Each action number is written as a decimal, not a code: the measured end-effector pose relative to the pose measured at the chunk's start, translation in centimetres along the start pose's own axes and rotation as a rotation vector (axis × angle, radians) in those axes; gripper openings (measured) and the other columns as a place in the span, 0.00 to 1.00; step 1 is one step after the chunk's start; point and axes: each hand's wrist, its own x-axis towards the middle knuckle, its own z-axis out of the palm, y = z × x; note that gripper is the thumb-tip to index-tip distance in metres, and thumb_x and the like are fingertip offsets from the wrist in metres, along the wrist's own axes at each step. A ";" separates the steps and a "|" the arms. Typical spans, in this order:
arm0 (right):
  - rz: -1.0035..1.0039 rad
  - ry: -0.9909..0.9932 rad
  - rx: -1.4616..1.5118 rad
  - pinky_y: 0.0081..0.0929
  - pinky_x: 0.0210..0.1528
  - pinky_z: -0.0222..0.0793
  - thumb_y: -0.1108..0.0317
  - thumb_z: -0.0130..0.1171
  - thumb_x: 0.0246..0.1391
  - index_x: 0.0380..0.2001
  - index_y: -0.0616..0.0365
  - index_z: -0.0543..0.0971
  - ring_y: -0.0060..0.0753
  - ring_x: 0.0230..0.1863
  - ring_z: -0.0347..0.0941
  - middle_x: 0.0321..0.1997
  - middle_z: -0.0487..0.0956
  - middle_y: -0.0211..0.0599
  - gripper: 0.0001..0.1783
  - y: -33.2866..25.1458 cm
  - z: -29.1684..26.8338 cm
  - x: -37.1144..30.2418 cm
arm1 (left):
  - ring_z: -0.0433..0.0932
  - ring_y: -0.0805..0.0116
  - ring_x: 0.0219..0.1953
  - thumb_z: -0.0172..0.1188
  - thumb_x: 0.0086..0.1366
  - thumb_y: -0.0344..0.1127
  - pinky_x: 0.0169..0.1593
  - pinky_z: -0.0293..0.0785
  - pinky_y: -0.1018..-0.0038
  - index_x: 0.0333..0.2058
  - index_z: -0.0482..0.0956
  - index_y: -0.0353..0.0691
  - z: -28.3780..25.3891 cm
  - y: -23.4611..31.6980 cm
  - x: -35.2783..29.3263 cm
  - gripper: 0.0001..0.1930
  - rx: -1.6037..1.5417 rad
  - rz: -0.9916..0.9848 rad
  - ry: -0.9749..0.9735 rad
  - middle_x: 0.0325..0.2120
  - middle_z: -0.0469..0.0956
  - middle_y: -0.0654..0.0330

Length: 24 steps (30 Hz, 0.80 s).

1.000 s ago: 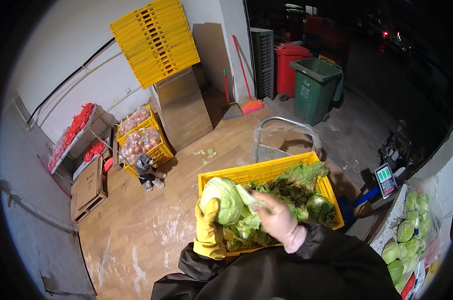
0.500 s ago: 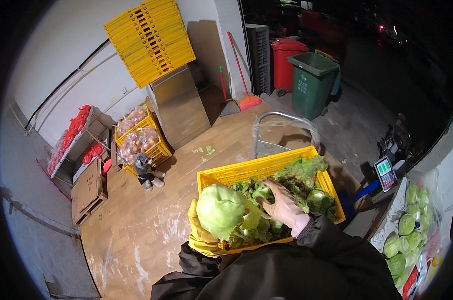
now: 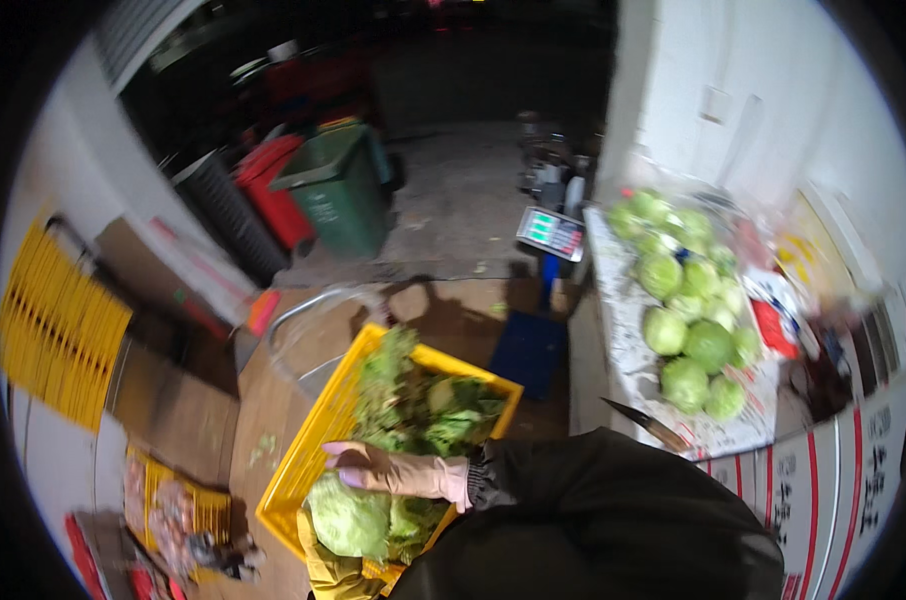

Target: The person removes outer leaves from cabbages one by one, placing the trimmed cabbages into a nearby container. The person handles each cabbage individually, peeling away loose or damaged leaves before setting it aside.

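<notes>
A pale green head of iceberg lettuce (image 3: 349, 518) rests in my left hand (image 3: 331, 568), which wears a yellow glove and cups it from the left and below. My right hand (image 3: 378, 470), in a pinkish glove, reaches across the top of the head with its fingers stretched out to the left. Its fingertips lie at the lettuce's upper edge and are somewhat blurred. Both hands are over a yellow plastic crate (image 3: 293, 468), where loose, ragged green leaves (image 3: 398, 395) are piled up.
At right, a white-topped table (image 3: 628, 385) bears several green heads (image 3: 688, 340) and a knife (image 3: 648, 424). A scale with a lit display (image 3: 551, 233) stands beside it. A metal-framed cart (image 3: 298, 310), green bin (image 3: 338, 195) and red bin (image 3: 271, 190) are beyond the crate. Stacked yellow crates (image 3: 58, 325) are left.
The view has swung to the right, bringing the table and knife into sight. My right hand has moved from the loose leaves to the top of the lettuce, still held in my left.
</notes>
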 end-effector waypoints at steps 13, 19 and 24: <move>-0.289 0.928 0.432 0.41 0.60 0.72 0.44 0.65 0.54 0.62 0.61 0.66 0.48 0.59 0.72 0.58 0.74 0.50 0.42 -7.5 -19.1 -26.1 | 0.76 0.41 0.54 0.41 0.74 0.57 0.54 0.80 0.53 0.57 0.65 0.20 17.3 -10.4 7.7 0.36 0.341 -0.408 -0.600 0.46 0.77 0.34; -0.045 1.932 -0.647 0.33 0.57 0.70 0.46 0.72 0.47 0.61 0.66 0.67 0.46 0.53 0.75 0.55 0.76 0.53 0.46 -13.4 -28.1 -41.4 | 0.74 0.44 0.56 0.41 0.75 0.55 0.59 0.76 0.57 0.57 0.66 0.23 17.2 -12.1 8.0 0.34 0.349 -0.406 -0.399 0.49 0.76 0.37; 0.626 1.859 -1.757 0.50 0.61 0.65 0.63 0.63 0.47 0.68 0.53 0.62 0.63 0.62 0.66 0.60 0.71 0.62 0.42 -11.2 -37.0 -50.4 | 0.78 0.54 0.49 0.51 0.73 0.50 0.55 0.74 0.61 0.54 0.71 0.28 13.1 -11.6 7.1 0.27 0.409 -0.491 -0.077 0.48 0.78 0.43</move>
